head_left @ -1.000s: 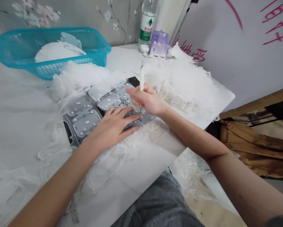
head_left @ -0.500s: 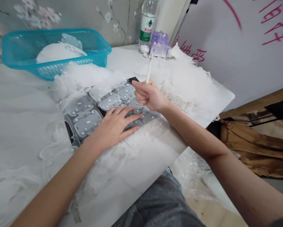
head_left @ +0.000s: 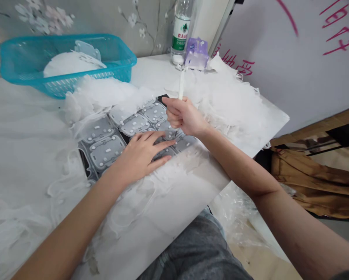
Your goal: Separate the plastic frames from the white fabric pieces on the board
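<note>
Several translucent grey moulded sheets (head_left: 107,151) with small white raised bits lie in rows on a dark backing on the table. My left hand (head_left: 143,155) rests flat on them, fingers spread, and covers part of the front row. My right hand (head_left: 182,115) is closed in a fist around a thin white stick (head_left: 181,84), whose upper end points up and away. The fist is over the right side of the sheets; its lower side hides what is under it. I cannot tell whether the stick's lower end touches a sheet.
A blue plastic basket (head_left: 69,79) with white pieces stands at the back left. Piles of thin white scraps (head_left: 229,101) surround the sheets. A water bottle (head_left: 180,35) and a purple packet (head_left: 196,54) stand at the back. A whiteboard (head_left: 294,70) rises at the right.
The white stick has tilted slightly in my right hand and its top has shifted a little left. My left hand has stayed in place.
</note>
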`<act>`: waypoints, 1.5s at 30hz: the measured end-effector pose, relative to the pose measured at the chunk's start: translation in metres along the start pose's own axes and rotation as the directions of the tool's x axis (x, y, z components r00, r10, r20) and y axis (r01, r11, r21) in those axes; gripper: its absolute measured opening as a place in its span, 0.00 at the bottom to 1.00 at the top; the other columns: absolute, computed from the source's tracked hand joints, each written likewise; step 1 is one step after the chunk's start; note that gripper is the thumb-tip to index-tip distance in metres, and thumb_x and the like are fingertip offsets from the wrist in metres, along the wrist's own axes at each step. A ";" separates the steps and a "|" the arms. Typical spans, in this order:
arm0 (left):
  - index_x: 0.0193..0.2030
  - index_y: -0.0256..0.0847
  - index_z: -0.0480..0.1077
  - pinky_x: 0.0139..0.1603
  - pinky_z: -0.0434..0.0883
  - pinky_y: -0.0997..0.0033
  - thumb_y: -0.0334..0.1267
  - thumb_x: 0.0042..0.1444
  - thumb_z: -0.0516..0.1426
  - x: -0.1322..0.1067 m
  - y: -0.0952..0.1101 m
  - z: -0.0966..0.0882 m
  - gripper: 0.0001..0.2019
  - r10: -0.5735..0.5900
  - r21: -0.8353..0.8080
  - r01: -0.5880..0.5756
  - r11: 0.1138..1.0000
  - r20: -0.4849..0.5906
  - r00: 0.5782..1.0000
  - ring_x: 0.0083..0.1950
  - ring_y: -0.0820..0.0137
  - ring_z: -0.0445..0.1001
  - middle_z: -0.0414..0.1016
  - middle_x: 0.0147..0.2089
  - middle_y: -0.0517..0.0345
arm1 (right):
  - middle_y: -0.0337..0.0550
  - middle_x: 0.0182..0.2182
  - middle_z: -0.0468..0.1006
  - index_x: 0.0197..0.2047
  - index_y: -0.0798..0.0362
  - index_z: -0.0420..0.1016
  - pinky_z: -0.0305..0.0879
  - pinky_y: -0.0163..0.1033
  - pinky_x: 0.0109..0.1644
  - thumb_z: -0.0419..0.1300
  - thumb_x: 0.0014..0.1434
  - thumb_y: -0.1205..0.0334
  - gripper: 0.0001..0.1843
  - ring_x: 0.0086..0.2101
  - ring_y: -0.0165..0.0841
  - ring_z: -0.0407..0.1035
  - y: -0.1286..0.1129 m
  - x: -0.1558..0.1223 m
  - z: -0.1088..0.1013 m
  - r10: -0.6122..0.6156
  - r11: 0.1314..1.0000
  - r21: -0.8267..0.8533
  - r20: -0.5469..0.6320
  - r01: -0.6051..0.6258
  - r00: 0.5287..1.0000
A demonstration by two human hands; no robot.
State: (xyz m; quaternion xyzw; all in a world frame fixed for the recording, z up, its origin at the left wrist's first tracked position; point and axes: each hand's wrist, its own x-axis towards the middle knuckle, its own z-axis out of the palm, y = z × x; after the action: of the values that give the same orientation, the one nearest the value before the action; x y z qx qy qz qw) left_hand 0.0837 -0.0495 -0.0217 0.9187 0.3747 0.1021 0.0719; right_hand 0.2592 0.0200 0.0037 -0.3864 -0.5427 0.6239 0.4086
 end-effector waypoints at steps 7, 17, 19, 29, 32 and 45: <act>0.64 0.52 0.64 0.61 0.58 0.53 0.53 0.66 0.45 0.000 -0.001 -0.001 0.23 -0.006 -0.041 0.006 0.999 0.012 1.000 0.62 0.58 0.63 0.63 0.65 0.52 | 0.27 0.15 0.40 0.21 0.48 0.41 0.35 0.33 0.15 0.60 0.58 0.47 0.30 0.17 0.21 0.35 -0.002 0.005 -0.008 -0.018 0.999 -0.041 -0.082 0.015 0.997; 0.63 0.52 0.65 0.61 0.58 0.53 0.52 0.66 0.45 0.001 0.000 -0.001 0.23 -0.020 -0.021 0.020 1.000 0.016 1.000 0.62 0.57 0.63 0.64 0.64 0.50 | 0.28 0.15 0.42 0.21 0.49 0.43 0.38 0.32 0.17 0.58 0.60 0.50 0.28 0.17 0.21 0.36 0.001 -0.001 -0.005 -0.055 0.997 -0.058 0.033 0.057 0.998; 0.63 0.52 0.65 0.61 0.58 0.54 0.52 0.66 0.45 0.001 0.000 -0.002 0.23 -0.020 -0.021 0.020 1.000 0.017 1.000 0.62 0.57 0.63 0.63 0.64 0.50 | 0.28 0.15 0.42 0.20 0.49 0.44 0.39 0.32 0.17 0.58 0.60 0.51 0.28 0.17 0.21 0.36 0.000 0.000 -0.007 -0.063 0.994 -0.083 0.040 0.066 0.997; 0.63 0.53 0.64 0.61 0.58 0.52 0.52 0.66 0.45 0.000 0.000 0.000 0.22 -0.017 -0.024 0.017 1.000 0.007 1.000 0.62 0.57 0.62 0.63 0.65 0.51 | 0.28 0.14 0.44 0.19 0.50 0.47 0.43 0.31 0.18 0.59 0.60 0.55 0.27 0.18 0.22 0.41 -0.003 -0.001 -0.007 -0.110 0.970 -0.212 0.049 0.118 0.993; 0.63 0.53 0.65 0.62 0.58 0.51 0.52 0.66 0.45 0.000 -0.001 0.000 0.23 -0.017 -0.021 0.017 1.000 -0.002 1.000 0.62 0.57 0.62 0.63 0.64 0.51 | 0.29 0.14 0.43 0.18 0.50 0.45 0.42 0.32 0.18 0.58 0.61 0.54 0.28 0.18 0.22 0.39 -0.001 -0.004 -0.003 -0.127 0.976 -0.168 0.085 0.140 0.988; 0.63 0.52 0.64 0.61 0.58 0.53 0.52 0.66 0.45 0.001 0.000 -0.001 0.23 -0.013 -0.012 0.013 1.000 0.016 1.000 0.63 0.57 0.62 0.63 0.64 0.51 | 0.28 0.13 0.43 0.18 0.50 0.46 0.44 0.31 0.19 0.57 0.62 0.54 0.27 0.18 0.22 0.40 -0.006 -0.001 -0.008 -0.128 0.961 -0.239 0.051 0.137 0.990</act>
State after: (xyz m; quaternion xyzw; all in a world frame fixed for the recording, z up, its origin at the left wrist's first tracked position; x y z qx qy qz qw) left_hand 0.0847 -0.0487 -0.0210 0.9166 0.3795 0.0967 0.0810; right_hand 0.2672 0.0223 0.0083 -0.3851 -0.6464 0.5311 0.3897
